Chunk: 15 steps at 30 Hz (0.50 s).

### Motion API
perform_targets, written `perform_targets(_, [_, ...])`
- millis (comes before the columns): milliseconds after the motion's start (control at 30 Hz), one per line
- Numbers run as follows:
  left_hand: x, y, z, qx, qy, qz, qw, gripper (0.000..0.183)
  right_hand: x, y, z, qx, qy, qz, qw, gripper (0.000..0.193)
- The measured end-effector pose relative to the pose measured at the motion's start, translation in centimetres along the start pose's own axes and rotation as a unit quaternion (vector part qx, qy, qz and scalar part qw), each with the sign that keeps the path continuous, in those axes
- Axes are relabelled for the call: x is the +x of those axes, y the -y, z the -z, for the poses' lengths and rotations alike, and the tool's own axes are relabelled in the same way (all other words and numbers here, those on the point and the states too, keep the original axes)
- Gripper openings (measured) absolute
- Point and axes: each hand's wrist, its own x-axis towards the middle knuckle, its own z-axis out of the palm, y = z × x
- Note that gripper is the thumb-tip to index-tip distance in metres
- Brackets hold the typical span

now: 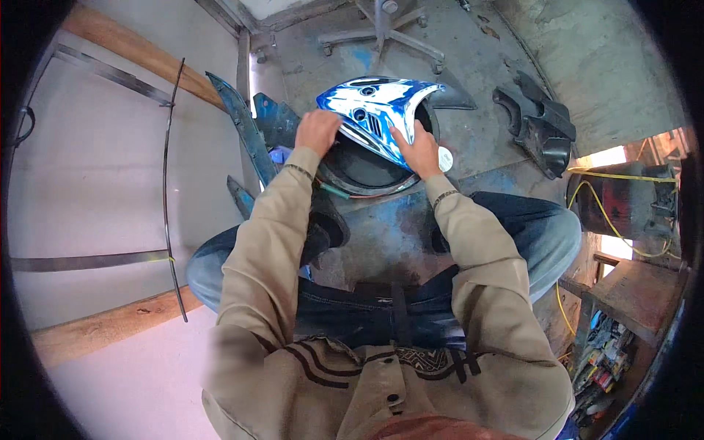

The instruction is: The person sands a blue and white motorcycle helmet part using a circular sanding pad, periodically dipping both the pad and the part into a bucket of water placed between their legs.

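Note:
A glossy blue-and-white motorcycle fairing panel (378, 110), with round holes and a slotted vent, rests tilted above a round black tub-like thing (367, 172). My right hand (418, 150) grips its lower right edge, thumb on the painted face and fingers partly hidden behind. At the panel's left edge is my left hand (317, 132), its fingers curled together. Whether they pinch the edge or a small thing is hidden. Just right of my right hand sits a small white round lid-like piece (445, 159).
Dark panels (246, 128) lean at the left wall. Black plastic parts (539, 121) lie on the floor at right. A wheeled chair base (381, 33) stands at the far side. Yellow cord (609, 213) hangs near a wooden shelf (634, 290) on the right.

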Motion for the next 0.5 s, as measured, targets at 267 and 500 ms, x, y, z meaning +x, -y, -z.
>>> perform_targets(267, [-0.8, -9.7, -2.0, -0.099, 0.014, -0.135, 0.986, 0.019, 0.3, -1.1, 0.3, -0.047, 0.001, -0.029, 0.998, 0.071])
perform_targets(500, [0.2, -1.2, 0.4, 0.028, 0.022, 0.035, 0.999, 0.013, 0.2, -0.9, -0.1, -0.041, 0.007, -0.022, 0.999, 0.071])
